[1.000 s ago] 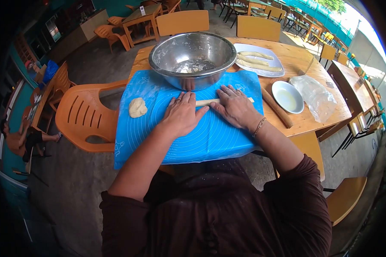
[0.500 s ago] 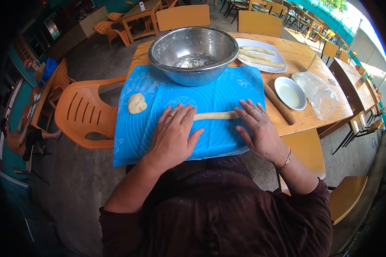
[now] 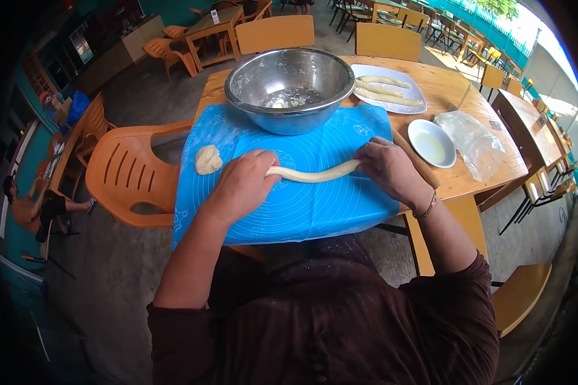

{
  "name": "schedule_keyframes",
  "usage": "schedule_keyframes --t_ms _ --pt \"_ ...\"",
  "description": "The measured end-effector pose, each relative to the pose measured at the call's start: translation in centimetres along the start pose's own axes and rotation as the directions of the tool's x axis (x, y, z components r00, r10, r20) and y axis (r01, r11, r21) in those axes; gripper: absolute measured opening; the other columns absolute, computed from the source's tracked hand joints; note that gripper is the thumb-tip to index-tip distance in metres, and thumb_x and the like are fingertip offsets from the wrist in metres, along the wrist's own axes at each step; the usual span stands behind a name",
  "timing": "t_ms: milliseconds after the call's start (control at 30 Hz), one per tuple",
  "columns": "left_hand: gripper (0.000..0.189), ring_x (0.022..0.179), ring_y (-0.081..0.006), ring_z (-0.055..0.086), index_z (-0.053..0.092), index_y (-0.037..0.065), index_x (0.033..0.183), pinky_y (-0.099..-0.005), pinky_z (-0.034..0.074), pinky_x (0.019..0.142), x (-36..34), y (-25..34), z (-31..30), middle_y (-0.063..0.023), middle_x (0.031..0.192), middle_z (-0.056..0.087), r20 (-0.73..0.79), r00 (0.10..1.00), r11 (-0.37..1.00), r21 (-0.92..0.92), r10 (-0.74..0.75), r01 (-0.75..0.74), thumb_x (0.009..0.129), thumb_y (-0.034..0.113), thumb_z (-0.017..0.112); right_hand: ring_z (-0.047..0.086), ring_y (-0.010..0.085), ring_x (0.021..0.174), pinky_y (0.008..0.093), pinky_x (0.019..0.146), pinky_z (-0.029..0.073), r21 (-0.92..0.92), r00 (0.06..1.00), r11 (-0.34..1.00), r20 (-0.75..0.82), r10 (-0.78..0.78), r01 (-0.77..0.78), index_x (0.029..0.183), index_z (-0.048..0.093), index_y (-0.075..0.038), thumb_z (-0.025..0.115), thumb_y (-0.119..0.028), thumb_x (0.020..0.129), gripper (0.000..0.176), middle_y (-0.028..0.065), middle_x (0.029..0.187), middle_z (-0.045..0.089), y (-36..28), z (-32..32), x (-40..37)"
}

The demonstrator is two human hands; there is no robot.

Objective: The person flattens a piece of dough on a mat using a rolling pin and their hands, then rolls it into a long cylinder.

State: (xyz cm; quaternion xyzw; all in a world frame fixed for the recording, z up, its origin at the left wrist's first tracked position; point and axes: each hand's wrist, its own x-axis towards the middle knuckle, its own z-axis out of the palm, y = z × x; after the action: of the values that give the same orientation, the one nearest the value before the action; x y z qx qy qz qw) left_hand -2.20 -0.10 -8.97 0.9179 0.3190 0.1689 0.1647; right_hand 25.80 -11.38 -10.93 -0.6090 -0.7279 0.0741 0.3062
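Observation:
A long dough strip (image 3: 315, 176) sags slightly between my two hands, above the blue mat (image 3: 289, 221). My left hand (image 3: 245, 183) is closed on its left end, and my right hand (image 3: 392, 168) pinches its right end. To the left of my left hand, a lump of dough (image 3: 208, 160) lies on the mat. A steel bowl (image 3: 289, 119) with floury residue inside stands at the mat's far edge. Beside my right hand is a wooden rolling pin (image 3: 417, 160), partly hidden by it.
On the wooden table (image 3: 449, 74), a white plate (image 3: 412, 108) holds several dough strips. Near it are a small white bowl (image 3: 432, 142) with liquid and a clear plastic bag (image 3: 475, 144). An orange chair (image 3: 131, 173) stands at the left. A person (image 3: 29, 205) sits at far left.
Both hands have gone from lying spread on the dough strip to gripping its ends. The strip now curves and looks longer between them.

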Motion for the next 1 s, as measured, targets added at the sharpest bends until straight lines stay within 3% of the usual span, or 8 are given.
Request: schedule_keyframes --t_ms 133,233,367,467,567,633,733,1000 --pt "0.019 0.089 -0.0327 0.065 0.066 -0.002 0.102 -0.0424 0.051 0.078 1.9 -1.3 0.5 -0.0177 0.098 0.066 -0.158 0.983 0.995 0.041 0.094 -0.089 0.087 0.009 0.07 0.063 0.0344 0.085 0.041 0.078 0.052 -0.099 0.99 0.993 -0.116 -0.076 0.065 0.1 0.067 -0.001 0.069 -0.005 0.084 0.016 0.0142 0.096 0.061 0.9 0.1 1.9" --pt "0.024 0.093 -0.0326 0.065 0.066 -0.003 0.107 -0.042 0.052 0.081 2.2 -2.4 2.1 -0.0182 0.1 0.066 -0.05 0.999 0.99 0.142 0.022 -0.015 0.087 0.009 0.071 0.063 0.0351 0.092 0.0426 0.084 0.052 -0.297 0.997 0.953 -0.028 -0.077 0.065 0.104 0.068 -0.001 0.069 -0.008 0.086 0.02 0.0159 0.1 0.063 2.4 1.1 2.2" --pt "0.031 0.101 -0.0344 0.064 0.066 -0.005 0.112 -0.0423 0.051 0.088 2.5 -1.3 2.5 -0.0202 0.108 0.066 -0.067 0.998 0.996 0.087 -0.001 0.007 0.09 0.017 0.069 0.056 0.0398 0.119 0.046 0.106 0.042 -0.091 0.995 0.991 0.01 0.097 -0.096 0.113 0.068 -0.003 0.062 -0.023 0.094 0.029 0.0206 0.12 0.063 2.0 2.5 3.0" --pt "0.047 0.112 -0.0382 0.061 0.061 -0.009 0.121 -0.0442 0.047 0.098 4.1 0.3 3.4 -0.0249 0.118 0.064 -0.139 0.989 0.991 0.127 0.054 -0.036 0.098 0.031 0.06 0.043 0.0423 0.136 0.0471 0.115 0.034 -0.166 0.993 0.982 -0.086 0.076 -0.09 0.127 0.06 0.002 0.052 -0.042 0.1 0.053 0.0252 0.138 0.054 2.2 4.3 3.9" --pt "0.067 0.13 -0.0412 0.049 0.047 -0.011 0.137 -0.0471 0.036 0.111 5.0 0.6 5.3 -0.0303 0.137 0.052 0.018 1.0 0.987 0.157 -0.019 0.016 0.101 0.045 0.049 0.035 0.049 0.14 0.0513 0.117 0.028 -0.328 0.991 0.939 0.039 0.127 -0.108 0.139 0.046 0.008 0.039 -0.059 0.1 0.078 0.0324 0.146 0.042 1.6 5.0 3.9" --pt "0.08 0.142 -0.0432 0.033 0.033 -0.012 0.146 -0.0504 0.025 0.119 4.0 0.7 6.5 -0.0322 0.15 0.037 0.071 0.994 0.952 0.3 -0.08 0.056 0.1 0.052 0.046 0.034 0.0491 0.14 0.0518 0.117 0.028 -0.367 0.994 0.926 0.028 0.106 -0.088 0.14 0.044 0.008 0.039 -0.059 0.1 0.079 0.0324 0.146 0.042 1.0 5.1 2.8" --pt "0.087 0.146 -0.0449 0.024 0.028 -0.013 0.147 -0.0529 0.019 0.12 2.3 1.7 6.1 -0.0332 0.154 0.028 0.137 0.987 0.962 0.269 -0.085 0.045 0.097 0.056 0.049 0.034 0.0473 0.141 0.0526 0.118 0.026 -0.381 0.996 0.923 0.04 0.075 -0.054 0.141 0.041 0.01 0.043 -0.058 0.099 0.08 0.0315 0.146 0.042 -0.2 4.7 0.2" --pt "0.088 0.143 -0.0479 0.031 0.034 -0.017 0.142 -0.054 0.022 0.119 -4.6 3.7 5.6 -0.0377 0.148 0.034 0.052 0.985 0.943 0.284 0.167 -0.175 0.093 0.051 0.059 0.036 0.0423 0.142 0.053 0.118 0.027 -0.368 0.996 0.927 0.072 -0.052 0.075 0.139 0.045 0.009 0.055 -0.044 0.097 0.069 0.0271 0.15 0.041 -3.5 2.8 -5.8"
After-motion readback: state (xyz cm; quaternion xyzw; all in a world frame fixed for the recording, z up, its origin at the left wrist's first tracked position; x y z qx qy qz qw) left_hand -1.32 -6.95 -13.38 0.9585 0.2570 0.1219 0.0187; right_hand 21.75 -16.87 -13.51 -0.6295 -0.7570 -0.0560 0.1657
